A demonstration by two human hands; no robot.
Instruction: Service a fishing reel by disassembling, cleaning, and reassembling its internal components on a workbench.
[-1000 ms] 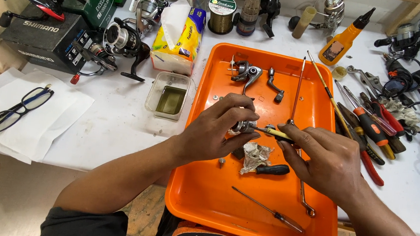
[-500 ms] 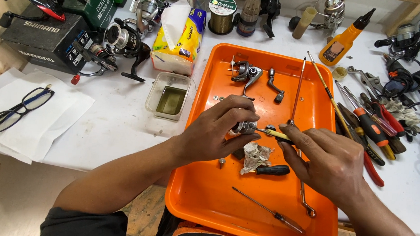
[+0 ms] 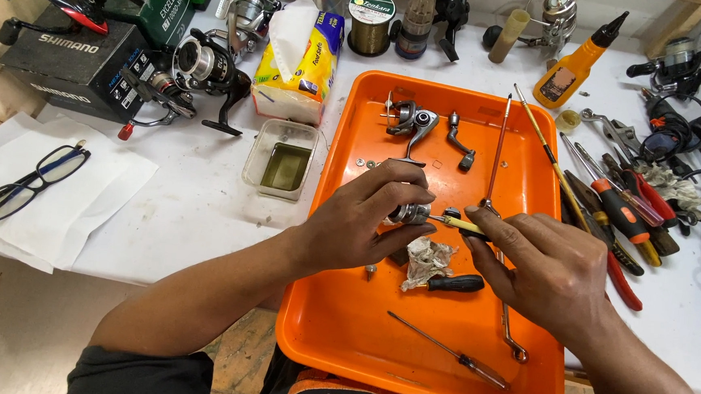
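- Reel part (image 3: 409, 213): small silver metal piece, centre of frame over the orange tray (image 3: 342, 334); judged light, rigid, slippery; best pinched by its rim.
- Left hand (image 3: 361, 218): fingers clenched around it.
- Right hand (image 3: 545, 270): fingers grasp a yellow-handled tool (image 3: 464, 224), its tip at the part.

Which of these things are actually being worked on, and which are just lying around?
In use: small silver metal reel part in left hand; yellow-handled tool in right hand; orange plastic tray.
Lying about: black-framed glasses; tissue pack; orange bottle.
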